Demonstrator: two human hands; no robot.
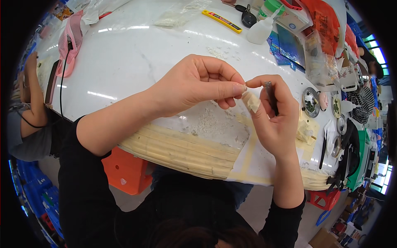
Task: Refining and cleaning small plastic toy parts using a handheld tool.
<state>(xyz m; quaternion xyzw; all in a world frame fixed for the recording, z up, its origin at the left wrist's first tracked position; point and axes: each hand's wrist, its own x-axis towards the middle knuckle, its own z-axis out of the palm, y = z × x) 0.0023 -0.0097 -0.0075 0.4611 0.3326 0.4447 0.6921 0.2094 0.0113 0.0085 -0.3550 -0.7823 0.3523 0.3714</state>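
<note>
Over the white table (124,62), my two hands meet at the fingertips. My left hand (192,84) is closed in a pinch, thumb against forefinger, on something too small to make out. Tucked in the curled fingers of my right hand (279,124) is a slim grey metal tool (271,96), its kind unclear because the hand hides most of it. Cream tape (253,102) wraps the right thumb. The right forefinger reaches to the left fingertips. Below the hands, white crumbs (209,120) lie scattered on the table.
Yellow tape strips (178,151) cover the table's near edge. A yellow box cutter (222,21), car keys (248,18) and a white squeeze bottle (260,33) lie at the back. Small metal dishes (311,102) stand right. A person's arm (35,95) is at far left, near a pink mesh item (71,43).
</note>
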